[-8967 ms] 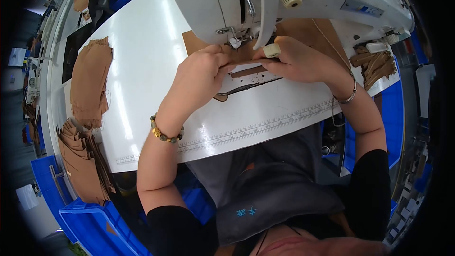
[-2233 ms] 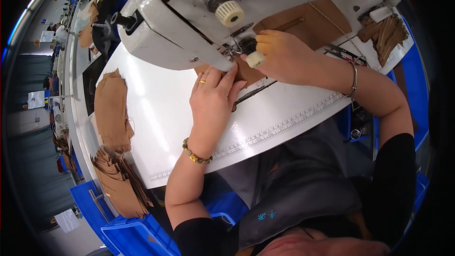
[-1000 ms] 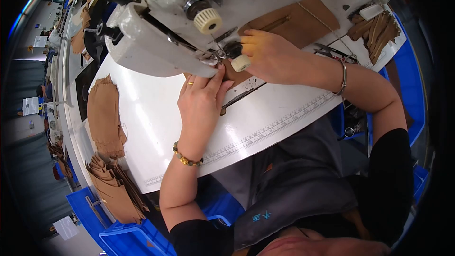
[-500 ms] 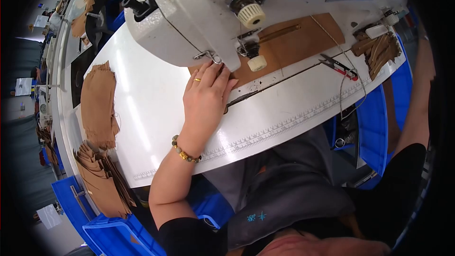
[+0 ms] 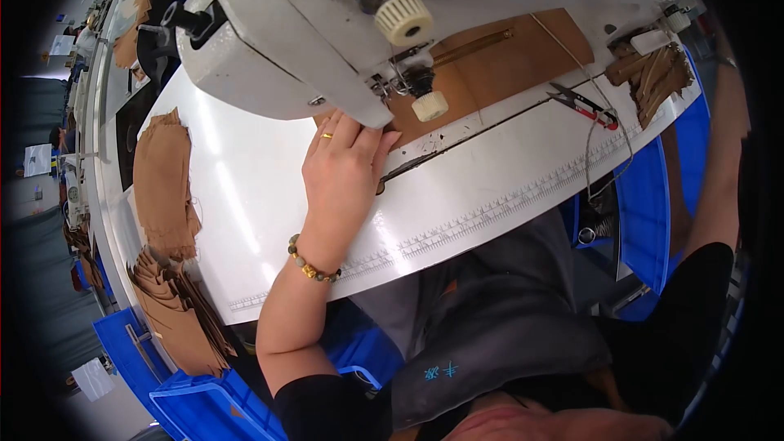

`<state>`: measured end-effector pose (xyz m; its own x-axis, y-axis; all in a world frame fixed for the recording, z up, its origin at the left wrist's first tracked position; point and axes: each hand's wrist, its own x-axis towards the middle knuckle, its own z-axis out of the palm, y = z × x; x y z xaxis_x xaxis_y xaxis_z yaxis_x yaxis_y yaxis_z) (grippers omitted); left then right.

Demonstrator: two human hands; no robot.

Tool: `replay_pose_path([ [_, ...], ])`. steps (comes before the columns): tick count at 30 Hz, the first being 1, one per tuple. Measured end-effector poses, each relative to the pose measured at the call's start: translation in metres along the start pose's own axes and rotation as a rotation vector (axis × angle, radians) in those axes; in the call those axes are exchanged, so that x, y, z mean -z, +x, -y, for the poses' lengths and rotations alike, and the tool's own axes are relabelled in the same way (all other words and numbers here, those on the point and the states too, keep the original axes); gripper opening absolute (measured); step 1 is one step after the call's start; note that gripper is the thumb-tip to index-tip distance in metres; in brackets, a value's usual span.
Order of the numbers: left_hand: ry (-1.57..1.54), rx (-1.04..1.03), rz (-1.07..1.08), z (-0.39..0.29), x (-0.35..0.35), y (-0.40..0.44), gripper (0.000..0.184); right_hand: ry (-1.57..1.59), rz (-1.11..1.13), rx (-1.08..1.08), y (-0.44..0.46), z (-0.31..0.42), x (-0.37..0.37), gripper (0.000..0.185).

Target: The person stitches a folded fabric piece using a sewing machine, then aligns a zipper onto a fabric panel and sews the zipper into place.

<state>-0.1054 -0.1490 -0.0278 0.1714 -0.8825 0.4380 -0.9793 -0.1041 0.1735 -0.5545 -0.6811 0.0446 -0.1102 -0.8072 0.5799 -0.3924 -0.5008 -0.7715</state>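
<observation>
My left hand (image 5: 339,171) lies with its fingers stretched out on a brown leather-like panel (image 5: 523,61) under the sewing machine head (image 5: 278,41). Its fingertips are partly hidden by the machine, and the thumb points right along the panel's near edge. A zipper-like strip (image 5: 474,46) runs along the panel, and a cord (image 5: 563,39) crosses its right end. My right arm (image 5: 719,163) reaches up along the right edge of the view; the hand itself falls outside what I can see.
Red-handled thread snips (image 5: 584,106) rest on the white table (image 5: 490,180), near brown scraps (image 5: 657,77). Stacks of brown pieces (image 5: 163,188) stand at the left, with more brown sheets (image 5: 180,310) below. Blue bins (image 5: 641,212) sit beside and under the table.
The view has shifted a little, so the machine head appears farther left and higher. My left hand appears slightly farther left, still flat on the panel. The snips stay on the table.
</observation>
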Motion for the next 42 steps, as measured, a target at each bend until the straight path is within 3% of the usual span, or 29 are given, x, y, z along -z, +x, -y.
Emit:
replay_pose_path([
  [19,-0.017,-0.012,-0.024,0.004,-0.001,0.0,0.02,0.318,0.043,-0.033,-0.026,0.106,-0.034,0.051],
  [42,-0.018,0.012,0.008,0.004,0.0,0.0,0.019,0.513,-0.041,-0.183,-0.03,0.085,-0.039,0.046],
])
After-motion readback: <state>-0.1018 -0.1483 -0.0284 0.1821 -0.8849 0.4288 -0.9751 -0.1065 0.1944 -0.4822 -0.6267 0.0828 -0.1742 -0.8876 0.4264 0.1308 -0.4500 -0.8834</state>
